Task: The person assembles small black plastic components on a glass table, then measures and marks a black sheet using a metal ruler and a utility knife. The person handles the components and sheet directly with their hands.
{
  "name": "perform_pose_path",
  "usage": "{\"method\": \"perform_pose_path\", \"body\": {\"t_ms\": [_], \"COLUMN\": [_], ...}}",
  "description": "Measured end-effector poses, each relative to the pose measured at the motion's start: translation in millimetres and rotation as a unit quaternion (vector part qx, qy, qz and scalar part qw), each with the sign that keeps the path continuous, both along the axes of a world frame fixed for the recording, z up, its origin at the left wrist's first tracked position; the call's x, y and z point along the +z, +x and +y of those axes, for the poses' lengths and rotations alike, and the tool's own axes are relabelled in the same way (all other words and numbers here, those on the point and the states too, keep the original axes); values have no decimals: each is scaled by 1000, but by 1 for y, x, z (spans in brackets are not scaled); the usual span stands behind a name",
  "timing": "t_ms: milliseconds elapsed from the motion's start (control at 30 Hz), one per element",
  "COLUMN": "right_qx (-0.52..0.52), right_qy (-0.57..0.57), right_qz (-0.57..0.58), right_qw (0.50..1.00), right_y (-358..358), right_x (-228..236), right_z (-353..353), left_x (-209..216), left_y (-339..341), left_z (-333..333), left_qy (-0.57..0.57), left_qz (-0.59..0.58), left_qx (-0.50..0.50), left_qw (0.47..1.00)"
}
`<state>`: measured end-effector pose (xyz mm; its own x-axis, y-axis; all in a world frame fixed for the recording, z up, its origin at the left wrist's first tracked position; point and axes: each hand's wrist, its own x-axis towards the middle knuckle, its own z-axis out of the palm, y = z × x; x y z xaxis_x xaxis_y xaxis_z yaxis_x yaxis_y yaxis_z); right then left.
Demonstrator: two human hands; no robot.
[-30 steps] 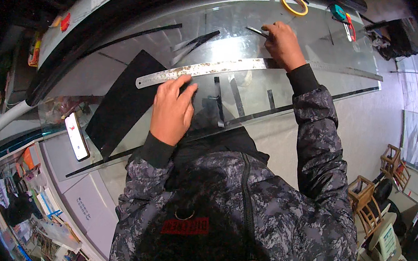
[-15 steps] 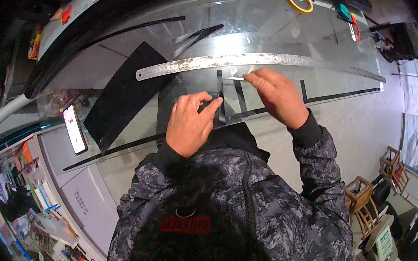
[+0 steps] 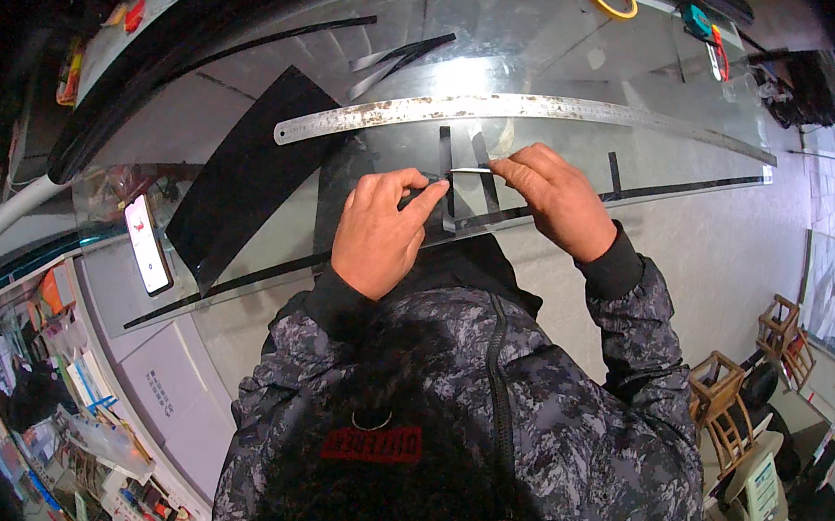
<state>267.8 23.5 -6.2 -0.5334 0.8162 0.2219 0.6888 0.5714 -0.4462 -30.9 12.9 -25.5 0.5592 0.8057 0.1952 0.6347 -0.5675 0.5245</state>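
My right hand [image 3: 556,202] pinches a slim, pale metal tool [image 3: 469,170], its exact kind unclear. The tool points left, and its tip meets a narrow black strip [image 3: 444,148] that runs crosswise over the glass. On the strip's other side is my left hand [image 3: 383,232], fingers curled and thumb tip at the strip, by the tool's tip. A small dark bit shows at those fingertips, too small to name. Just right of the strip lies another dark strip [image 3: 485,189]. Beyond both hands a long, rust-spotted steel ruler [image 3: 452,115] spans the glass tabletop [image 3: 557,68].
A large black sheet [image 3: 250,174] lies left of my hands. Loose black strips [image 3: 405,55] rest beyond the ruler. A yellow tape roll [image 3: 610,10] and a teal-and-black tool [image 3: 698,24] sit at the far edge. A phone [image 3: 147,245] lies at the left; wooden stools [image 3: 721,395] stand right.
My right hand has come slightly nearer, bringing the tool's tip down along the black strip to my left fingertips. My left hand has shifted slightly away from me, its fingertips drawn closer together.
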Motion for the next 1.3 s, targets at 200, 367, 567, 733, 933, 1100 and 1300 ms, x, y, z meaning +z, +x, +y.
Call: {"method": "perform_pose_path", "body": {"t_ms": [200, 367, 567, 733, 933, 1100, 1300], "right_qx": [-11, -28, -33, -30, -31, -38, -39], "right_qy": [19, 57, 80, 83, 76, 77, 73], "right_qz": [-20, -46, -39, -38, -66, -69, -70], "right_qw": [1000, 997, 995, 995, 994, 994, 994], "right_y": [-1, -2, -7, -7, -7, -6, -5], "right_x": [-8, -4, 0, 2, 0, 2, 5], "right_z": [0, -4, -4, -4, -4, -5, -7], "left_x": [-1, 2, 2, 2, 3, 5, 6], "left_y": [0, 2, 3, 3, 4, 6, 8], "left_z": [1, -1, 0, 0, 1, 1, 1], "left_qy": [-1, -14, -13, -15, -10, -6, -4], "left_qz": [-7, -18, -17, -9, 11, 5, 0], "left_qx": [-1, 3, 4, 7, 12, 15, 14], "left_qw": [1000, 1000, 1000, 1000, 1000, 1000, 1000]}}
